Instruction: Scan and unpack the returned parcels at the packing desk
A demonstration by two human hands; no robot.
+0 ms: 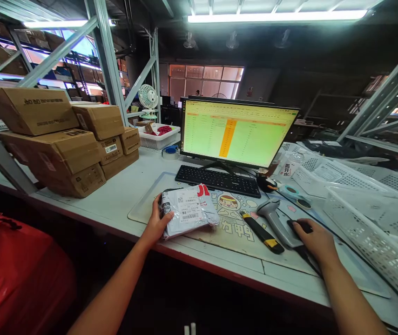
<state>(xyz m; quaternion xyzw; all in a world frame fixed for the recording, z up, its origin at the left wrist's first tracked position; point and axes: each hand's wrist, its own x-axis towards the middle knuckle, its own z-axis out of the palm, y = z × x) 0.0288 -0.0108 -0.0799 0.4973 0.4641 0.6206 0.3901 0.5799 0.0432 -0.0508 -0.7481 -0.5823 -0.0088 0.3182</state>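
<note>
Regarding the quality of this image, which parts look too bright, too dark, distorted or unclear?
Head view: the ceiling lamp glares white, while the space under the desk is nearly black; head view, sides: cardboard boxes and white baskets look stretched; head view, middle: the package is fairly sharp, its smallest print unreadable.

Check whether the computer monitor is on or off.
On: the monitor is lit, showing rows of text and an orange column.

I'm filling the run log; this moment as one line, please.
left hand: holding labelled parcel; right hand: on black mouse; between hands: box cutter, barcode scanner; monitor: table displayed
</note>
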